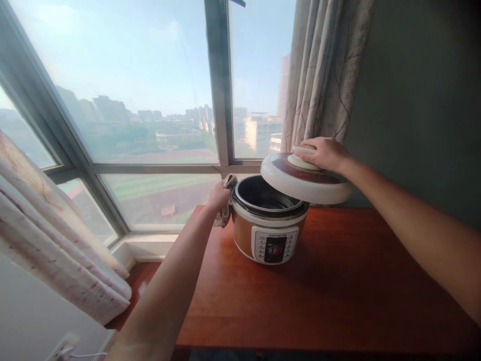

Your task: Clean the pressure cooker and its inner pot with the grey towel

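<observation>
An orange and white electric pressure cooker point(268, 235) stands on a reddish wooden table point(338, 301), its dark inner pot open to view. My right hand point(325, 153) grips the handle of the round white and brown lid point(304, 183), held tilted just above and to the right of the pot. My left hand point(219, 195) is closed on a beige cloth point(227, 200) pressed against the cooker's left rim.
A large window point(150, 100) fills the wall behind the table. A patterned curtain point(323, 70) hangs right behind the lid; another curtain point(52, 235) is bunched at the left. A dark wall point(421, 100) borders the table's right side. A wall socket point(62, 346) sits bottom left.
</observation>
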The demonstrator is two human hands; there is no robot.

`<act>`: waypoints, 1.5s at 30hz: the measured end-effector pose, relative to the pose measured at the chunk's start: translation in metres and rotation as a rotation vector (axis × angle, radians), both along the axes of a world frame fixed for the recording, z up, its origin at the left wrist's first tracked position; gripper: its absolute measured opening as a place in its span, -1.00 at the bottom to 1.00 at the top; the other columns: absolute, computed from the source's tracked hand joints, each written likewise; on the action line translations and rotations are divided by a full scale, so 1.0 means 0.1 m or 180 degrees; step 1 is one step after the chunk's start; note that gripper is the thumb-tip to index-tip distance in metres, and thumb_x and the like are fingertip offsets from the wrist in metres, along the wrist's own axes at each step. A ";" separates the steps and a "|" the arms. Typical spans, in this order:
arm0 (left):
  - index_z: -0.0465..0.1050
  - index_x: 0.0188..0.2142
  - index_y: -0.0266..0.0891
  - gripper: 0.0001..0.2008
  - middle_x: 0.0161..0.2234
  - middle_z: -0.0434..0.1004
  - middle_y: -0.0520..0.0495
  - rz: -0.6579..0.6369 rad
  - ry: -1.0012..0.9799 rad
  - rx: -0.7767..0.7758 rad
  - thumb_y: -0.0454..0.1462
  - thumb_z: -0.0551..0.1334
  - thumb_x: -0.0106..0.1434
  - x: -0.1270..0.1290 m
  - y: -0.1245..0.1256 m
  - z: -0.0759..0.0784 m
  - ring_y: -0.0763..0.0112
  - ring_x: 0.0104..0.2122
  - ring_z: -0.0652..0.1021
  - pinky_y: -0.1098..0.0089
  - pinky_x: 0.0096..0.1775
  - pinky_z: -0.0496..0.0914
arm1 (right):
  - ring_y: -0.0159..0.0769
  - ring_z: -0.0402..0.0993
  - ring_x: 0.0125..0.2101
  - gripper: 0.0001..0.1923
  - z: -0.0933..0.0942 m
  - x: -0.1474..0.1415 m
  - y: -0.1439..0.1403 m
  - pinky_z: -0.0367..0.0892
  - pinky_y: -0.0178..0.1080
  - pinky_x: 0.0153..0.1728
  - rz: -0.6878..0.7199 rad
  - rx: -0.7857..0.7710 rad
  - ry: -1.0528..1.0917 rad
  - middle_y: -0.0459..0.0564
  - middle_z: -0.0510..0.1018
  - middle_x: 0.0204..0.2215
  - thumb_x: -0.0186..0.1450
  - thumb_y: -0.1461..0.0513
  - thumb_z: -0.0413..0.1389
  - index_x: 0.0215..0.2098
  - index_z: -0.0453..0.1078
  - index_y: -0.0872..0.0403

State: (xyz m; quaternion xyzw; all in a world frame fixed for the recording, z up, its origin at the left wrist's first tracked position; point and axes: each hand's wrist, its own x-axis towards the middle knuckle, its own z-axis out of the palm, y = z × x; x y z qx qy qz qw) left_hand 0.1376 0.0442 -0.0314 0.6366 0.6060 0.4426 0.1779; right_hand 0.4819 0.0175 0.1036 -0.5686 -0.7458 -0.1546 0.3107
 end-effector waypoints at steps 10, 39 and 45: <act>0.58 -0.22 -0.27 -0.74 -0.29 0.66 -0.18 0.0021 0.0085 -0.0002 -0.31 0.23 0.07 -0.01 0.03 -0.01 0.08 -0.19 0.60 0.27 -0.15 0.43 | -0.16 0.55 -0.19 -0.60 -0.45 1.30 -0.62 0.29 -0.19 -0.21 -0.0898 0.0095 0.0655 0.12 0.66 -0.11 0.20 0.02 0.26 -0.05 0.57 0.00; 0.53 -0.27 -0.25 -0.77 -0.28 0.64 -0.16 -0.0080 0.0201 0.0185 -0.29 0.16 0.10 -0.06 0.15 -0.10 0.12 -0.23 0.60 0.27 -0.18 0.43 | 0.01 0.56 -0.12 -0.41 -2.92 1.53 -1.14 0.41 -0.09 -0.12 -0.1159 0.0088 0.0536 0.14 0.61 -0.11 0.27 -0.15 0.00 -0.01 0.53 0.07; 0.53 -0.27 -0.26 -0.77 -0.30 0.63 -0.17 -0.0044 0.0150 0.0213 -0.27 0.17 0.09 -0.07 0.16 -0.12 0.11 -0.25 0.60 0.28 -0.21 0.43 | 0.01 0.56 -0.15 -0.40 -2.99 1.49 -1.15 0.40 -0.08 -0.13 -0.1185 0.0147 0.0501 0.17 0.62 -0.14 0.28 -0.15 -0.01 0.00 0.52 0.09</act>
